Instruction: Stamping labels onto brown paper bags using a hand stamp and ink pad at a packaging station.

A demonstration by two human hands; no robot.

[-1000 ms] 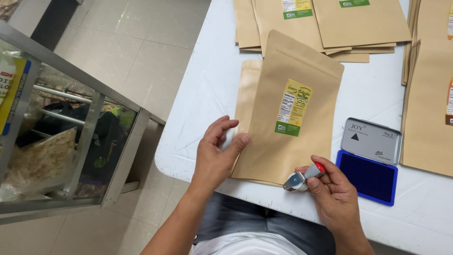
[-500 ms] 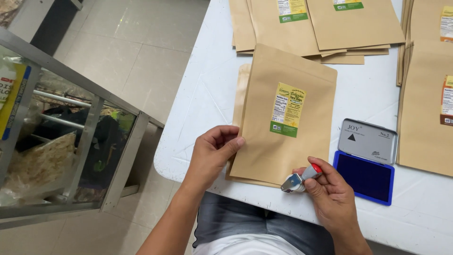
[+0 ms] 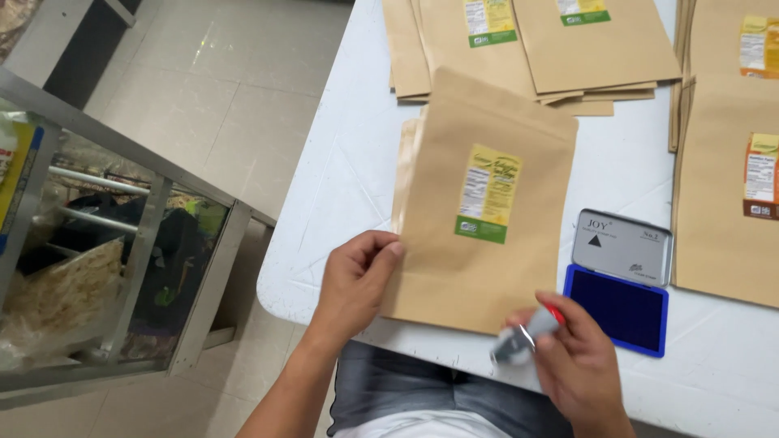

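A brown paper pouch (image 3: 479, 170) with a yellow and green label lies on top of a small pile on the white table (image 3: 341, 186). My left hand (image 3: 357, 280) rests on the pouch's lower left edge, fingers curled against it. My right hand (image 3: 572, 365) is shut on a small grey stamp with a red part (image 3: 523, 339), held just off the pouch's lower right corner; the stamp is blurred. Right beside that hand lies an open blue ink pad (image 3: 617, 310) with its grey lid (image 3: 623, 246) folded back.
More brown pouches lie fanned at the table's far side (image 3: 568, 40) and stacked at the right (image 3: 726, 195). To the left, on the tiled floor (image 3: 211, 105), stands a metal-framed glass cabinet (image 3: 105, 268) with goods inside. The table's rounded corner is near my lap.
The view shifted a little. My right hand has moved the stamp slightly down and right, off the pouch's lower edge. My left hand stays on the pouch's left edge.
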